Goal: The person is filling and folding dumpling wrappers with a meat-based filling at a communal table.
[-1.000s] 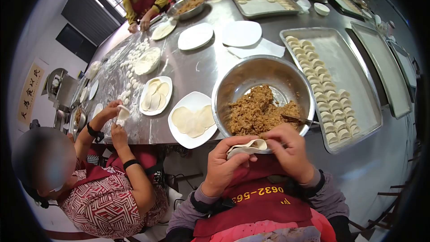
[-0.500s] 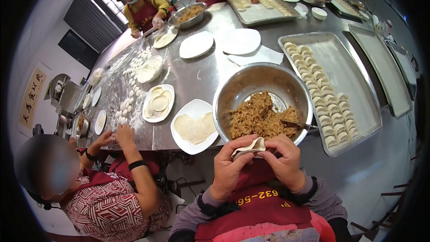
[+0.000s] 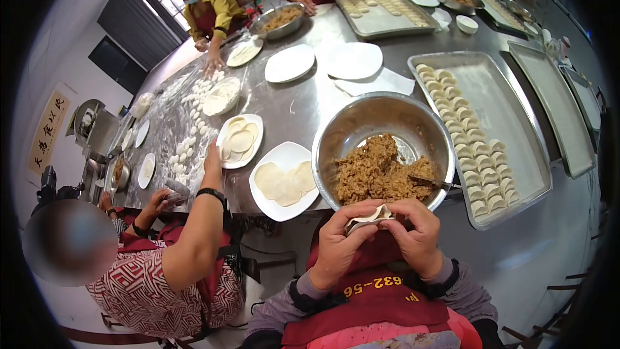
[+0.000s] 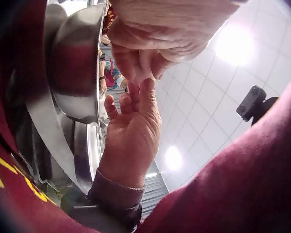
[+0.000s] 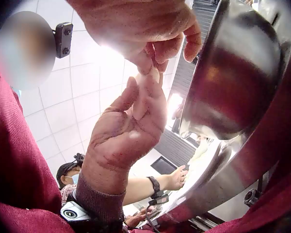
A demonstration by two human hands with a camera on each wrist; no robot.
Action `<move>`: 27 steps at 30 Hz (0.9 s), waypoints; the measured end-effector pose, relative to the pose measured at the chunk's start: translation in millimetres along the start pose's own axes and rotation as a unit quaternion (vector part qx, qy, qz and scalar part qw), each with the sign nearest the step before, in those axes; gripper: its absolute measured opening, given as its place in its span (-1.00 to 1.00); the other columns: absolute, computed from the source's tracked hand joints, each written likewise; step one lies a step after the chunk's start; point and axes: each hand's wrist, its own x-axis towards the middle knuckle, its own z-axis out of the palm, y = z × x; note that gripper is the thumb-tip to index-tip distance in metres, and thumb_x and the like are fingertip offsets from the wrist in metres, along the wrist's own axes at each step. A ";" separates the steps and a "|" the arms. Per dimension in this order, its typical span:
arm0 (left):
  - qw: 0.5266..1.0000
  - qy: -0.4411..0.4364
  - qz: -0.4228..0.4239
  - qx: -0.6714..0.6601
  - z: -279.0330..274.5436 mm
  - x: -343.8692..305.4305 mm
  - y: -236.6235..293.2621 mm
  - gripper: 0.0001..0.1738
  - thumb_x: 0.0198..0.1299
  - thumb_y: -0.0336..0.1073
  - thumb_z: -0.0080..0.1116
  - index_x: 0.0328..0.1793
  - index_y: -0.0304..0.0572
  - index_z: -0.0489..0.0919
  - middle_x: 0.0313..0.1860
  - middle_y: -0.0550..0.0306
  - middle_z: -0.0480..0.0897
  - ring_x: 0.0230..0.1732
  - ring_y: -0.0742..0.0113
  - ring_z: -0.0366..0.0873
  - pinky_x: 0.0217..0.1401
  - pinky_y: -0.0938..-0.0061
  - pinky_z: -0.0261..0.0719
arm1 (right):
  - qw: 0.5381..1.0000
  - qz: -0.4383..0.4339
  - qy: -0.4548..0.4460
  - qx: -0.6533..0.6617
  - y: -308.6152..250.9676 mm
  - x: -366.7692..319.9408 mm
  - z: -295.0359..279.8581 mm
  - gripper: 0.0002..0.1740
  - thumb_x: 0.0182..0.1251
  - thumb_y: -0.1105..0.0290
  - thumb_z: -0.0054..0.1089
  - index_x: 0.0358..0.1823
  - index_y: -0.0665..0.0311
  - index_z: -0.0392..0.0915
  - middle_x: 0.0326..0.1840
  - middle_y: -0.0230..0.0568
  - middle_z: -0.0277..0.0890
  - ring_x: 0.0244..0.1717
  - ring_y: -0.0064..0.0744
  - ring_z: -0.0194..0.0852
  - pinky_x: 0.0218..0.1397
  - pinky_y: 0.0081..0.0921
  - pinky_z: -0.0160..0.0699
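Note:
Over the near rim of the metal bowl (image 3: pixel 345 123), both hands pinch a folded dumpling (image 3: pixel 369 218) between thumbs and fingers. My left hand (image 3: pixel 337 245) grips its left end; my right hand (image 3: pixel 416 236) pinches the right end. A pale gap shows along its upper edge, facing the bowl. Minced filling (image 3: pixel 381 171) fills the near part of the bowl, with a spoon (image 3: pixel 434 182) stuck in it. In the left wrist view the fingertips of both hands meet, and the right hand (image 4: pixel 131 136) shows its palm side. Fingers mostly hide the dumpling in both wrist views.
A white plate (image 3: pixel 284 214) of round wrappers (image 3: pixel 281 184) lies left of the bowl. To the right, a metal tray (image 3: pixel 510 129) carries rows of dumplings (image 3: pixel 475 155). At left, a seated person's arm (image 3: pixel 200 239) reaches toward another wrapper plate (image 3: pixel 258 130). Dough pieces (image 3: pixel 187 145) lie on floured steel.
My right hand has moved in closer to the left, and the folded wrapper now shows a smaller opening. The neighbour's arm has stretched out toward the wrapper plate.

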 end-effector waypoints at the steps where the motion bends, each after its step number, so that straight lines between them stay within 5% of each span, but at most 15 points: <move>1: 1.000 0.002 -0.009 -0.013 1.0 -0.4 0.3 -0.70 0.15 -0.62 0.11 0.03 -0.31 0.50 0.17 -0.16 0.52 -0.01 0.32 0.58 -0.15 0.56 0.60 | 0.999 -0.037 -0.001 -0.007 4.7 -0.8 0.3 -0.73 -0.03 0.55 0.38 -0.25 0.30 0.58 -0.37 -0.18 0.55 -0.42 -0.17 0.49 -0.35 -0.44 0.44; 7: 0.999 -0.008 -0.033 -0.016 0.9 -0.7 0.3 -0.70 0.18 -0.59 0.10 0.06 -0.32 0.48 0.12 -0.10 0.55 -0.11 0.38 0.59 -0.18 0.57 0.60 | 0.981 -0.168 -0.014 -0.095 -0.1 4.3 -6.0 -0.77 0.04 0.58 0.32 -0.22 0.30 0.59 -0.37 -0.21 0.50 -0.39 -0.31 0.49 -0.34 -0.47 0.48; 10: 0.998 -0.015 -0.033 -0.045 0.4 -2.4 -2.5 -0.69 0.19 -0.57 0.10 0.09 -0.33 0.46 0.06 -0.06 0.58 -0.14 0.41 0.59 -0.20 0.60 0.57 | 1.000 -0.019 -0.011 -0.006 -14.9 6.6 -5.5 -0.76 0.06 0.60 0.30 -0.19 0.29 0.59 -0.32 -0.19 0.47 -0.36 -0.35 0.49 -0.35 -0.53 0.48; 20: 0.995 0.002 -0.051 -0.084 0.8 -0.2 -2.5 -0.67 0.27 -0.51 0.03 0.17 -0.35 0.43 0.07 -0.05 0.58 -0.20 0.44 0.58 -0.19 0.59 0.58 | 0.999 -0.031 -0.018 0.014 -0.5 -3.9 -2.9 -0.81 0.06 0.62 0.32 -0.25 0.33 0.61 -0.30 -0.16 0.49 -0.35 -0.37 0.49 -0.32 -0.55 0.48; 27: 0.994 -0.053 -0.087 0.039 -6.3 -1.9 0.8 -0.64 0.23 -0.53 0.08 0.17 -0.33 0.48 0.12 0.04 0.56 -0.11 0.48 0.56 -0.07 0.61 0.56 | 0.999 -0.031 -0.036 0.024 1.2 -4.1 -3.1 -0.81 0.03 0.60 0.36 -0.30 0.31 0.59 -0.32 -0.18 0.48 -0.37 -0.40 0.47 -0.35 -0.57 0.44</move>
